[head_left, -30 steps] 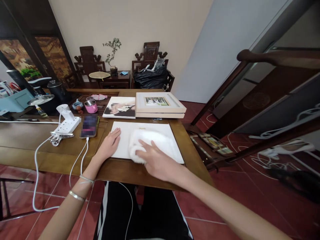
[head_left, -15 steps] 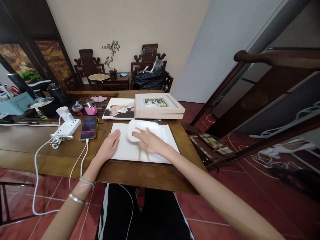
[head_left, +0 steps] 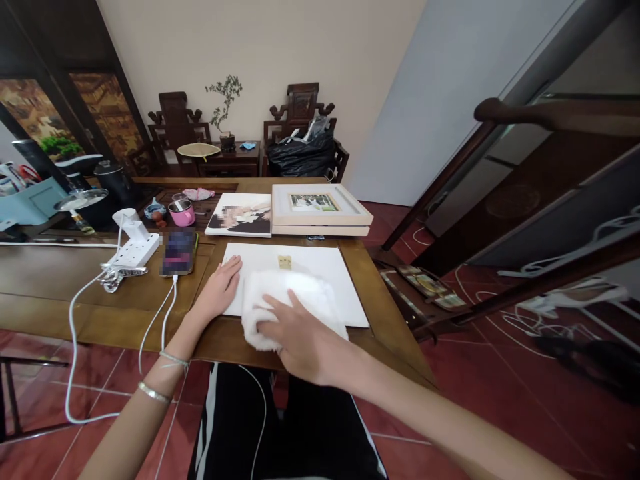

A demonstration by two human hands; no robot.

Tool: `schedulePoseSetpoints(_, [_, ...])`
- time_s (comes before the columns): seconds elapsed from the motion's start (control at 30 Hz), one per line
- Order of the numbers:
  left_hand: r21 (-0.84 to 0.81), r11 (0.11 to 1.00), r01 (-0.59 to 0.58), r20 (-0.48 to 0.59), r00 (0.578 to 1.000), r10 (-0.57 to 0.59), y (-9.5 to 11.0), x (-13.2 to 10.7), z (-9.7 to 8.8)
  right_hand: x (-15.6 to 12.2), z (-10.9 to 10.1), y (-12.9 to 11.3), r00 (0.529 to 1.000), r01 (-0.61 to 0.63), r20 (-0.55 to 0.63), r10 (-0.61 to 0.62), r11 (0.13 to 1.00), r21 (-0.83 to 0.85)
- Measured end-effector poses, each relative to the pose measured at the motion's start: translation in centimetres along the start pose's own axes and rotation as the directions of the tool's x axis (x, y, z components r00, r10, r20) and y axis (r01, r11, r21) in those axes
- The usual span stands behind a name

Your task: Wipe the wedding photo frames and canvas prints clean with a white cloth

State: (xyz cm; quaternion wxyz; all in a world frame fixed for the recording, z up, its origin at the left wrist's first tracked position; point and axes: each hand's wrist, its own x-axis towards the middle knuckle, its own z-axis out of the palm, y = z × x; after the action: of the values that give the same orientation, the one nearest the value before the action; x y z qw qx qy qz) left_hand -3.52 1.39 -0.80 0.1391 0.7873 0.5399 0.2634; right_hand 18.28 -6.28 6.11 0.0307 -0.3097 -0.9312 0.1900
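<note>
A white panel point(head_left: 320, 257) lies flat on the wooden table in front of me. Near its top middle sits a small gold-coloured metal piece point(head_left: 285, 262); whatever continues below it is covered. My left hand point(head_left: 219, 288) rests with fingers stretched out on the panel's left edge. Under my right hand point(head_left: 300, 337) is a folded white fluffy cloth point(head_left: 293, 287), which I grip and press down, fingers partly sunk into it. The cloth covers the panel's lower middle and reaches past its near edge onto the table.
Behind the panel lie a photo print point(head_left: 240, 217) and a framed picture point(head_left: 320, 203) on a pale box-like frame. A charging phone point(head_left: 177, 253), a power strip point(head_left: 135, 253) and a pink cup point(head_left: 182, 213) stand to the left. A wooden chair point(head_left: 500, 180) is at right.
My right hand has drawn the cloth toward me, from the panel's upper middle to its near edge. The gold piece's upper part now shows, and its two legs are covered. My left hand stays put.
</note>
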Motion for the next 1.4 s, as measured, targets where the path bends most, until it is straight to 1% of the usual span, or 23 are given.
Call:
schedulePoseSetpoints(0.07, [0.000,1.000,-0.007,-0.004,1.000,0.007,0.0,0.0,0.0,-0.8,-0.3,-0.7,0.999,0.024,0.046,-0.025,0.999,0.028])
schedulePoseSetpoints(0.1, [0.001,1.000,-0.010,-0.004,1.000,0.010,0.0,0.0,0.0,-1.0,-0.5,-0.6,0.998,0.032,0.056,-0.034,0.999,0.035])
schedulePoseSetpoints(0.2, [0.003,1.000,-0.011,0.001,1.000,0.011,0.0,0.0,0.0,-0.1,-0.8,1.0,0.999,0.022,0.029,-0.022,0.999,0.033])
schedulePoseSetpoints(0.27, [0.004,1.000,-0.006,0.006,1.000,0.006,0.0,0.0,-0.1,1.4,-1.0,2.8,1.000,-0.011,-0.020,0.011,1.000,0.006])
schedulePoseSetpoints(0.37, [0.002,1.000,-0.006,0.004,1.000,0.006,-0.1,0.0,-0.1,4.3,-1.3,5.3,0.992,-0.079,-0.102,0.071,0.994,-0.078])
schedulePoseSetpoints(0.47, [-0.008,1.000,-0.014,-0.001,1.000,0.014,-0.2,0.0,-0.1,6.8,-1.5,6.3,0.980,-0.140,-0.161,0.119,0.982,-0.127])
schedulePoseSetpoints(0.57, [-0.008,1.000,-0.013,0.006,1.000,0.013,-0.2,0.1,-0.1,7.7,-1.1,5.6,0.977,-0.137,-0.183,0.111,0.981,-0.138])
schedulePoseSetpoints(0.63, [-0.010,1.000,-0.011,0.010,1.000,0.011,-0.1,0.0,-0.2,7.1,-0.5,4.4,0.983,-0.103,-0.166,0.080,0.985,-0.139])
schedulePoseSetpoints(0.73, [-0.020,1.000,-0.007,0.020,1.000,0.007,0.1,0.0,-0.2,4.8,0.3,2.0,0.993,-0.061,-0.110,0.049,0.991,-0.115])
schedulePoseSetpoints(0.83, [-0.012,1.000,-0.004,0.015,1.000,0.004,0.1,0.0,-0.2,2.1,0.7,-0.2,0.998,-0.003,-0.056,-0.001,0.997,-0.074])
schedulePoseSetpoints(0.9, [-0.004,1.000,-0.004,0.008,1.000,0.004,0.1,0.0,-0.1,0.7,0.7,-1.1,0.999,0.039,-0.013,-0.039,0.998,-0.039])
schedulePoseSetpoints(0.97, [-0.004,1.000,-0.007,0.004,1.000,0.007,0.0,0.0,-0.1,-0.1,0.4,-1.2,0.999,0.042,0.015,-0.041,0.999,-0.012])
schedulePoseSetpoints(1.03, [-0.005,1.000,-0.010,0.000,1.000,0.010,0.0,0.0,0.0,-0.3,0.1,-0.5,1.000,0.027,0.006,-0.027,1.000,0.003])
schedulePoseSetpoints(1.13, [-0.011,1.000,-0.002,0.004,1.000,0.002,0.1,0.0,-0.1,0.4,-0.5,1.5,0.998,-0.013,-0.061,0.014,1.000,0.009])
schedulePoseSetpoints(1.27, [-0.039,0.999,0.015,0.001,1.000,-0.015,0.2,0.0,-0.1,2.9,-1.2,4.2,0.985,-0.128,-0.121,0.119,0.990,-0.064])
schedulePoseSetpoints(1.33, [-0.068,0.997,0.022,-0.016,1.000,-0.023,0.3,0.0,-0.1,4.5,-1.5,4.9,0.972,-0.186,-0.161,0.169,0.978,-0.099])
schedulePoseSetpoints(1.4, [-0.114,0.993,0.031,-0.056,0.998,-0.038,0.5,-0.1,-0.3,6.0,-1.5,5.1,0.960,-0.224,-0.195,0.200,0.968,-0.111])
